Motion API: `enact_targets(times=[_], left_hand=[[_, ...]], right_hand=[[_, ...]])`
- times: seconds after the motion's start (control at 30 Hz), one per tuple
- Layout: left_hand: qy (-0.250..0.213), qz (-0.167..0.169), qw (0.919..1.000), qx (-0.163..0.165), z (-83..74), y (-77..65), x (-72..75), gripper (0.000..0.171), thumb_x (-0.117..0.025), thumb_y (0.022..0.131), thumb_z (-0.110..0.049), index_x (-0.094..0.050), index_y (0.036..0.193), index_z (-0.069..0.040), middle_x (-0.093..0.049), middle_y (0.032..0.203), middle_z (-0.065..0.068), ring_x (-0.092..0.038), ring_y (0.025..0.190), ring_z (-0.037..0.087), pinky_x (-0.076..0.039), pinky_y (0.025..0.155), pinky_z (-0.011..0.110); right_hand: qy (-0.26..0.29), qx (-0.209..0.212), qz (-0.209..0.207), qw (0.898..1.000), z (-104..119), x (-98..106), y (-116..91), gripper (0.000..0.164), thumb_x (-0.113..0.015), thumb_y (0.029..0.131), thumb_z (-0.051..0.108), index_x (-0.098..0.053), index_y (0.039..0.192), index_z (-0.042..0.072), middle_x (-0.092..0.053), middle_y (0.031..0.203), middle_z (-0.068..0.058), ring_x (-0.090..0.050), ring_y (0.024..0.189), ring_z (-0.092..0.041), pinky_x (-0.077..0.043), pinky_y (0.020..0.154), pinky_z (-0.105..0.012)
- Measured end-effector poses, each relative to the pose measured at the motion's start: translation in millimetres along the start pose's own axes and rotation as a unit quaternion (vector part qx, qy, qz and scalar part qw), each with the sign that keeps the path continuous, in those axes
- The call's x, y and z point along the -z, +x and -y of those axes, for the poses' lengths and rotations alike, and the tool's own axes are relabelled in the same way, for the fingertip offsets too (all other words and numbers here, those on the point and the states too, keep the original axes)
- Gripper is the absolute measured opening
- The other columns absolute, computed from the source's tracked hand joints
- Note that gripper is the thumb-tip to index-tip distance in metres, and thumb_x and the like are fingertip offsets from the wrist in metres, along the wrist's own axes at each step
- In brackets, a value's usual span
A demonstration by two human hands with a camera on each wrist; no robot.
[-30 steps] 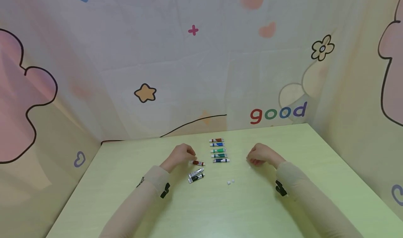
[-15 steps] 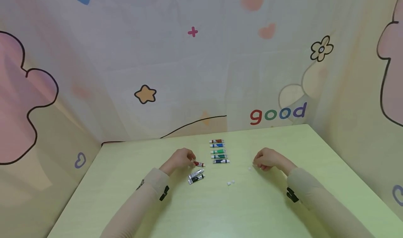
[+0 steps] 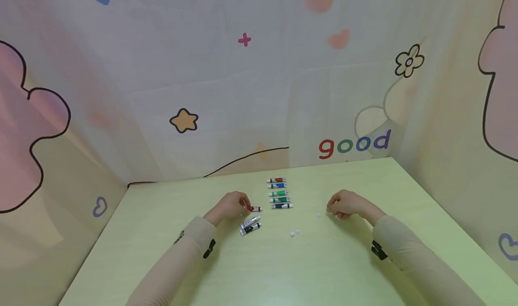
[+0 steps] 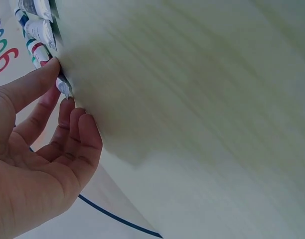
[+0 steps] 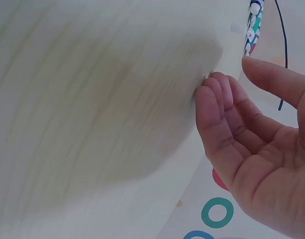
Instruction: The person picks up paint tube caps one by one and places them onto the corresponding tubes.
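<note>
While the left hand (image 3: pixel 230 205) pinches a red tube (image 3: pixel 254 209), the right hand (image 3: pixel 348 204) curls loosely, thumb apart.

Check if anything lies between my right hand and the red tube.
Yes, the navy tube lies between your right hand and the red tube; a white cap sits close beside that hand.

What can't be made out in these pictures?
Head: any lettering on the red tube, too small.
Left wrist: the red tube, partly hidden by the left hand.
Left wrist: the uppermost tube, cut by the top edge.
Right wrist: whether the right hand holds anything, hidden by its fingers.
</note>
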State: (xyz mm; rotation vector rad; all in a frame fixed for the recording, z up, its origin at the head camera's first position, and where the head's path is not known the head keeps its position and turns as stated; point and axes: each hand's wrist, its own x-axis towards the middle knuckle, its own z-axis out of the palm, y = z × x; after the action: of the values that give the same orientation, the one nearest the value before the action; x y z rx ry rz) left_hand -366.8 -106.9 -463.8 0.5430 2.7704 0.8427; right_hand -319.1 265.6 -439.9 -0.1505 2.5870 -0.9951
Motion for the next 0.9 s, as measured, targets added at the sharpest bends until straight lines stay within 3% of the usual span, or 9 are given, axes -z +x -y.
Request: enact_targets(times=[0.23, 0.43, 0.9], left_hand=[[0.002, 0.012, 0.9999, 0.003, -0.4, -1.8, 1.2, 0.013, -0.08, 0.085, -0.007, -0.068, 0.091, -0.007, -0.061, 0.086, 0.001, -0.054, 0.081, 0.017, -0.046, 0.076, 0.033], [-0.01, 0.02, 0.9997, 0.008, 1.7, -4.4, 0.5, 0.013, -0.079, 0.086, -0.006, -0.066, 0.09, -0.006, -0.059, 0.082, 0.001, -0.05, 0.077, 0.016, -0.042, 0.07, 0.029], [-0.016, 0.011, 0.9998, 0.01, 2.6, -7.9, -0.3, 0.014, -0.08, 0.085, -0.007, -0.066, 0.086, -0.005, -0.059, 0.08, 0.001, -0.049, 0.074, 0.015, -0.04, 0.066, 0.027]], right_hand=[[0.008, 0.013, 0.006, 1.0, 5.1, -6.3, -1.4, 0.018, -0.067, 0.095, 0.011, -0.067, 0.106, -0.003, -0.061, 0.08, -0.006, -0.055, 0.066, -0.016, -0.053, 0.066, -0.03], [0.001, 0.035, 0.014, 0.999, 11.1, -11.8, -0.1, 0.02, -0.07, 0.092, 0.011, -0.067, 0.107, -0.002, -0.061, 0.079, -0.004, -0.055, 0.065, -0.015, -0.051, 0.065, -0.03], [-0.019, 0.057, 0.016, 0.998, 24.4, -22.3, 1.1, 0.017, -0.073, 0.09, 0.007, -0.066, 0.102, -0.002, -0.06, 0.077, -0.003, -0.053, 0.064, -0.015, -0.051, 0.065, -0.03]])
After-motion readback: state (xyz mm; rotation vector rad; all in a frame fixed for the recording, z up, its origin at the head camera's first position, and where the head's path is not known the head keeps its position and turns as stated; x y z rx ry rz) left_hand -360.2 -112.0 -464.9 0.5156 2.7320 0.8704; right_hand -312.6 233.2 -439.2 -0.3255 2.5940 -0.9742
